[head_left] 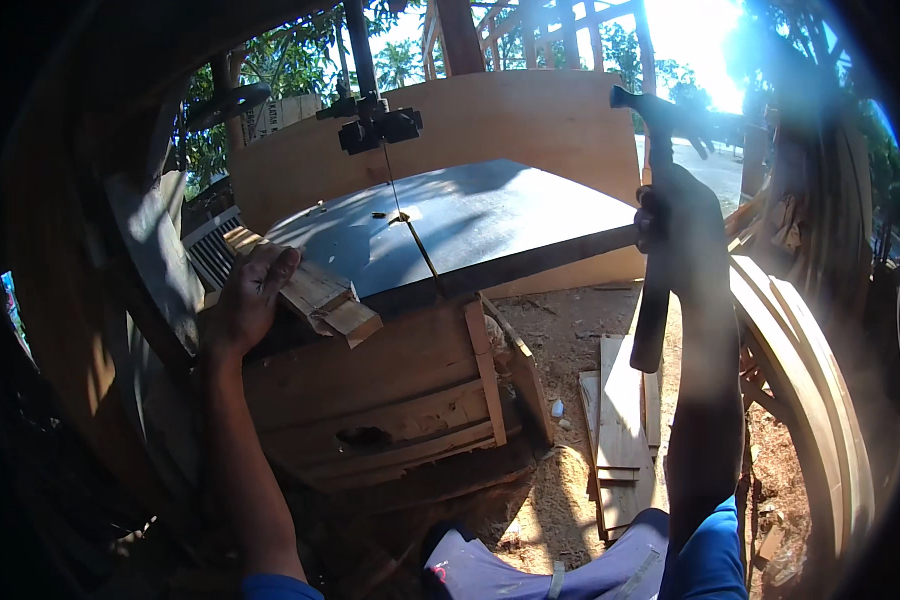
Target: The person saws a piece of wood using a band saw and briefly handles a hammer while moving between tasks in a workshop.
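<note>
Clenching hammer (pixel 654 310) by handle in right hand (pixel 678 215), head up, presumably clear of the table (pixel 510 215). Resting left hand (pixel 250 300) over wood pieces (pixel 315 285) at table's near-left edge, likely for steadiness; cannot tell about finger closure beneath. Farther in, 1 thin blade (pixel 392 180), probably kept aligned by dark guide (pixel 382 130) above.
</note>
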Action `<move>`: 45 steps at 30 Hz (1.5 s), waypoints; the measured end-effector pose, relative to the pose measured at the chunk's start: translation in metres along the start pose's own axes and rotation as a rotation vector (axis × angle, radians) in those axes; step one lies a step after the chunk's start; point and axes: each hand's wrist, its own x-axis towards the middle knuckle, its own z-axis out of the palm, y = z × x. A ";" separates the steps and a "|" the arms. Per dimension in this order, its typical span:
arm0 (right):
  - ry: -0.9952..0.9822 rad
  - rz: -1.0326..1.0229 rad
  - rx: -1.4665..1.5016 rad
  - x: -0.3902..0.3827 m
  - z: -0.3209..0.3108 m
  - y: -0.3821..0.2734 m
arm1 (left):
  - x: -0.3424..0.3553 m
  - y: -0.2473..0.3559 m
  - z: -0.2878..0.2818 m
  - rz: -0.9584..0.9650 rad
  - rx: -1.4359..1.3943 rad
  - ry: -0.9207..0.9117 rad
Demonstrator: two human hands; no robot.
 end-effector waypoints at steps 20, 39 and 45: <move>-0.361 0.274 0.103 0.081 0.143 0.047 | 0.006 0.003 0.009 0.113 0.024 0.099; -0.403 0.293 -0.072 0.060 0.148 0.035 | -0.002 0.003 0.002 0.078 0.077 0.111; -0.396 0.264 0.011 0.081 0.147 0.048 | 0.003 0.004 0.007 0.108 -0.001 0.096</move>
